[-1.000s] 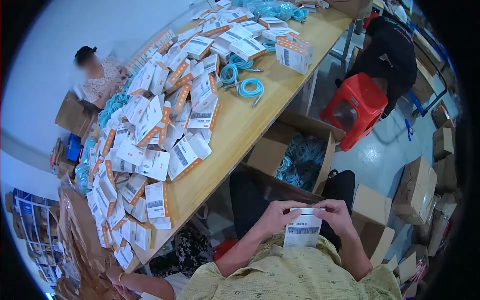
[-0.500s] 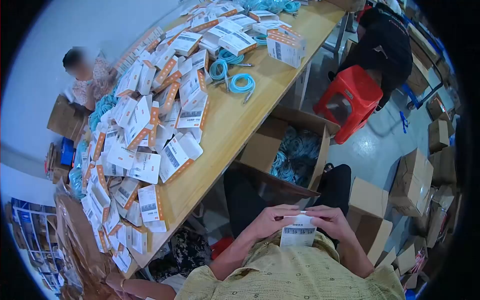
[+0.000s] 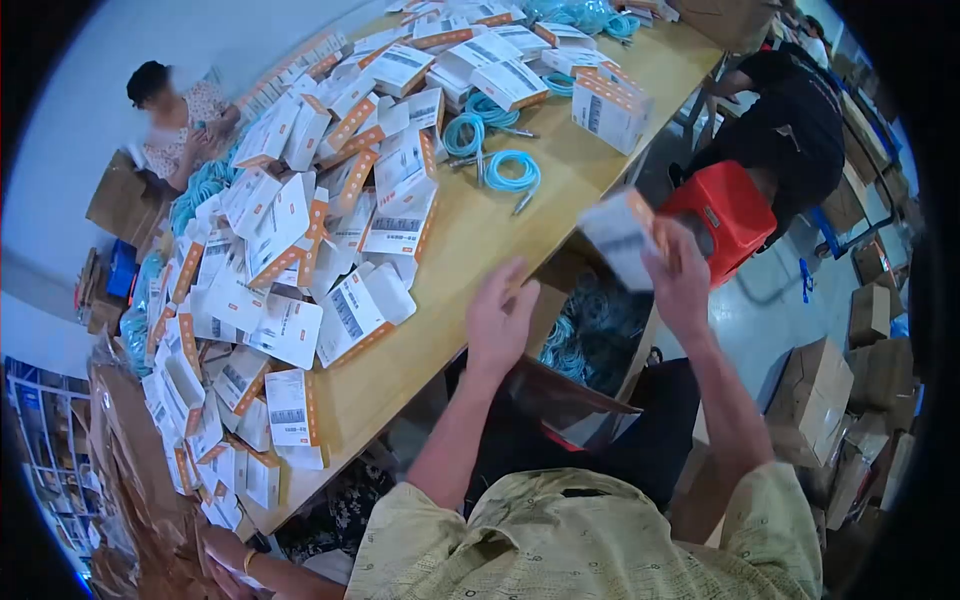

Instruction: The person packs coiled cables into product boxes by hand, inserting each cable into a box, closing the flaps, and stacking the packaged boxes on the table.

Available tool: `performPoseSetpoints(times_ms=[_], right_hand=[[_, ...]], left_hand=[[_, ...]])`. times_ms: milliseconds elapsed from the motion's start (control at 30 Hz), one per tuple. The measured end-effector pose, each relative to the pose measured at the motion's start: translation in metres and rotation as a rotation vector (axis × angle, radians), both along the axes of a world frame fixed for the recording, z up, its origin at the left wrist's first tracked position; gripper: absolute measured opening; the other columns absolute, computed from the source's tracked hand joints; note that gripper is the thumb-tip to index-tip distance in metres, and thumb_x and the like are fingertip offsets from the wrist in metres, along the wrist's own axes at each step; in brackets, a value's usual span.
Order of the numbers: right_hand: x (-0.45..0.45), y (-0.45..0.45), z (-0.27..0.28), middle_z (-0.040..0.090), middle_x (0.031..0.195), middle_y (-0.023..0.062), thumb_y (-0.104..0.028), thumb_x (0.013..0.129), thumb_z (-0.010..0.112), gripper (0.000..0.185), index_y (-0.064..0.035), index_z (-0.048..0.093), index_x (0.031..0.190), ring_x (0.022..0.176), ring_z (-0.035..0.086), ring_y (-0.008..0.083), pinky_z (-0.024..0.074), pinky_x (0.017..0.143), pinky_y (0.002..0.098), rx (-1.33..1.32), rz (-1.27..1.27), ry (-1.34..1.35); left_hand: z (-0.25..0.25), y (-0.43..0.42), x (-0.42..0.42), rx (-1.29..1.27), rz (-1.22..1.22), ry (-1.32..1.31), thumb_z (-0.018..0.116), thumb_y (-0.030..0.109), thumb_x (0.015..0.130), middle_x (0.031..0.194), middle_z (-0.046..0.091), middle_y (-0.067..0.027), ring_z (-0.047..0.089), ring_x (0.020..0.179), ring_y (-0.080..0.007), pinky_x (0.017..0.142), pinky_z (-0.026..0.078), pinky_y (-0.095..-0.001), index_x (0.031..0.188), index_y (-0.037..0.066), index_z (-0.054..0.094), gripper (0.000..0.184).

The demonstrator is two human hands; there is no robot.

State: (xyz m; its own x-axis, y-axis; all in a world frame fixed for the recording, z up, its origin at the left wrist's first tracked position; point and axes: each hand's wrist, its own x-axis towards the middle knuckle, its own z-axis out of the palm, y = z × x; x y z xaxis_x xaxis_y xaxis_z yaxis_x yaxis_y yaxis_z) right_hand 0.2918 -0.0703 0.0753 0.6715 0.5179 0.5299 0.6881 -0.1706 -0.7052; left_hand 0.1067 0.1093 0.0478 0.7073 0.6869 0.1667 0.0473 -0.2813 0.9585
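Note:
My right hand (image 3: 683,285) grips a small white box with an orange side (image 3: 617,245), raised over the carton's far edge and blurred by motion. My left hand (image 3: 500,322) is open and holds nothing, its fingers pointing up near the table's edge. Below and between both hands, an open cardboard carton (image 3: 540,312) holds coiled teal cables (image 3: 580,325). Two coiled cables (image 3: 512,172) lie on the wooden table (image 3: 470,260) beyond my left hand. Near the table's right edge stands a group of upright white-and-orange boxes (image 3: 607,108).
A heap of white-and-orange boxes (image 3: 285,240) covers the table's left side. A red stool (image 3: 722,215) stands right of the carton, beside a bending person in black (image 3: 785,130). Another person (image 3: 185,130) sits across the table. Cartons (image 3: 810,400) line the right floor; someone's forearm (image 3: 285,575) shows lower left.
Both hands have risen from my lap and parted. The small box has moved up and forward in my right hand, while my left hand has let go of it.

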Motion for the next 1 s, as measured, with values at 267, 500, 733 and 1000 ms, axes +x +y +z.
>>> performPoseSetpoints(times_ms=[267, 500, 733, 1000], right_hand=[[0.155, 0.128, -0.006, 0.062, 0.120, 0.0134, -0.007, 0.085, 0.069, 0.039, -0.0066, 0.062, 0.123, 0.104, 0.058, 0.0343, 0.0502, 0.091, 0.0403, -0.185, -0.169, -0.597], [0.038, 0.111, -0.032, 0.068, 0.094, 0.0106, -0.025, 0.091, 0.070, 0.028, -0.0021, 0.069, 0.106, 0.080, 0.061, 0.0247, 0.0508, 0.073, 0.0324, -0.259, -0.067, 0.127], [-0.061, 0.053, -0.028, 0.066, 0.083, 0.0063, -0.022, 0.099, 0.061, 0.023, 0.0014, 0.065, 0.099, 0.072, 0.052, 0.0117, 0.0452, 0.069, 0.0248, 0.009, 0.199, 0.799], [-0.103, -0.004, 0.032, 0.067, 0.096, 0.0081, -0.020, 0.104, 0.054, 0.021, -0.0032, 0.062, 0.115, 0.076, 0.058, 0.0142, 0.0478, 0.073, 0.0271, -0.125, 0.417, 0.174]], left_hand=[[-0.040, 0.098, 0.148, 0.938, 0.113, 0.135, 0.067, 0.014, 0.085, 0.112, 0.064, -0.0166, 0.059, 0.100, -0.0355, 0.092, 0.048, -0.0435, 0.132, 0.004, 0.056, 0.049], [-0.042, 0.056, 0.101, 0.463, 0.055, 0.026, 0.072, 0.004, 0.080, 0.112, 0.064, -0.0152, 0.062, 0.100, -0.0332, 0.091, 0.050, -0.0400, 0.129, 0.004, 0.057, 0.051], [-0.006, -0.031, 0.013, 0.361, 0.036, -0.179, 0.070, 0.003, 0.085, 0.113, 0.065, -0.0117, 0.062, 0.096, -0.0229, 0.087, 0.051, -0.0319, 0.126, 0.001, 0.059, 0.043], [0.033, -0.059, -0.017, -0.335, -0.093, -0.264, 0.061, 0.011, 0.098, 0.106, 0.066, -0.0082, 0.060, 0.091, -0.0146, 0.083, 0.050, -0.0264, 0.116, -0.001, 0.065, 0.022]])
